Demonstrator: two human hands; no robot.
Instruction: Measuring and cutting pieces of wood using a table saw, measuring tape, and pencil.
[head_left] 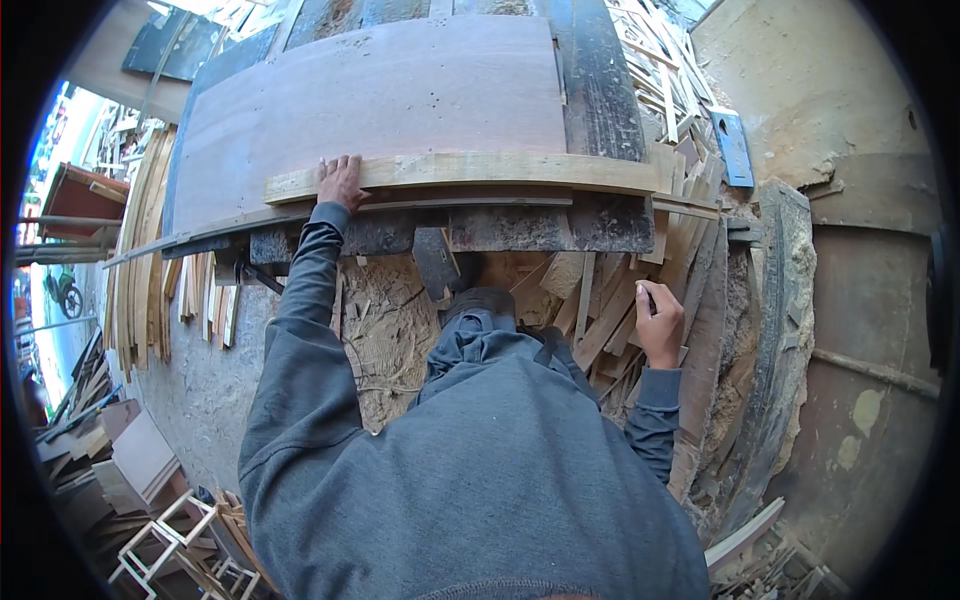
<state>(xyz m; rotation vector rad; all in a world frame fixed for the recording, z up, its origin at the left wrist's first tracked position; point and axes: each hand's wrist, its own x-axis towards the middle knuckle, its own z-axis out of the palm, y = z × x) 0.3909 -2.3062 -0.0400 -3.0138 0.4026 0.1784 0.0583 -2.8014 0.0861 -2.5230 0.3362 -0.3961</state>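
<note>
A long pale wooden plank [480,172] lies across the near edge of a workbench, on top of a wide flat plywood sheet [390,90]. My left hand [342,182] holds the plank near its left end, with the fingers over its far edge and the thumb to the right. Under the plank's near side run thin wooden strips [470,203] along the bench edge. My right hand [660,322] is off the bench, lower right, with its fingers curled closed. Something small and dark shows between thumb and fingers; its kind cannot be made out.
Tall boards [145,250] lean left of the bench. Scrap wood [610,320] piles up under its right side. A rough, dust-caked beam [785,270] stands at right, near a blue handsaw-like tool [733,148]. Small wooden frames [165,535] lie lower left.
</note>
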